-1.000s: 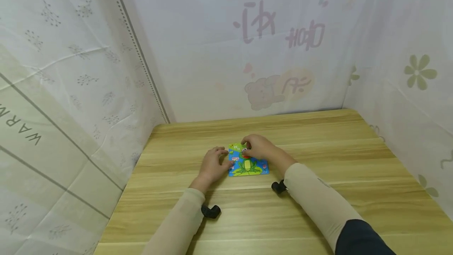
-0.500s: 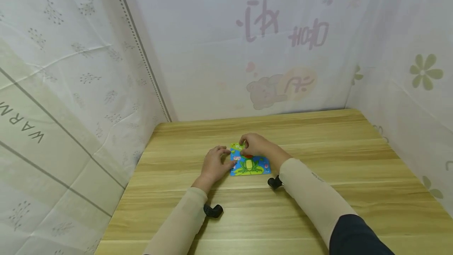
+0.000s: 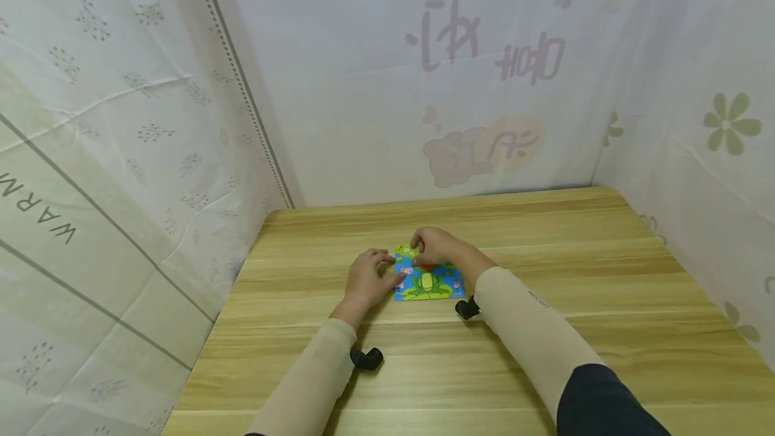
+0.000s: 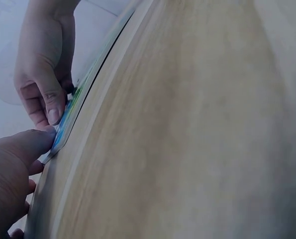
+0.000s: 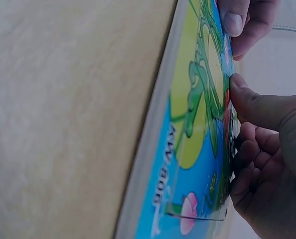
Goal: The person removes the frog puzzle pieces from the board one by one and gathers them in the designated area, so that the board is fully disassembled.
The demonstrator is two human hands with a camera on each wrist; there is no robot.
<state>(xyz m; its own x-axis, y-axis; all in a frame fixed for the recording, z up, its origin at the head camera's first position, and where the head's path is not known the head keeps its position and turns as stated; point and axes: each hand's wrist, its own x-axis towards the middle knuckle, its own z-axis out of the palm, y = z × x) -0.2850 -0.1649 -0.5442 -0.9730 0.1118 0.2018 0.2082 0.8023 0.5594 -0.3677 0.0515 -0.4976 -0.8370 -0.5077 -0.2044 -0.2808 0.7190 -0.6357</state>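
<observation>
puzzle flat at table centre | left hand thumb presses its 9 o'clock edge | right hand pinches piece at 12 o'clock | thin, light, stiff card, likely slides; grip edges

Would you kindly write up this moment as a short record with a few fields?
surface: wooden table
item: frog puzzle, lying flat on the table
left hand: thumb at the puzzle's left edge
right hand: fingers curled over the puzzle's top part, pinching a green piece
surroundings: white printed cloth hanging round the table
</observation>
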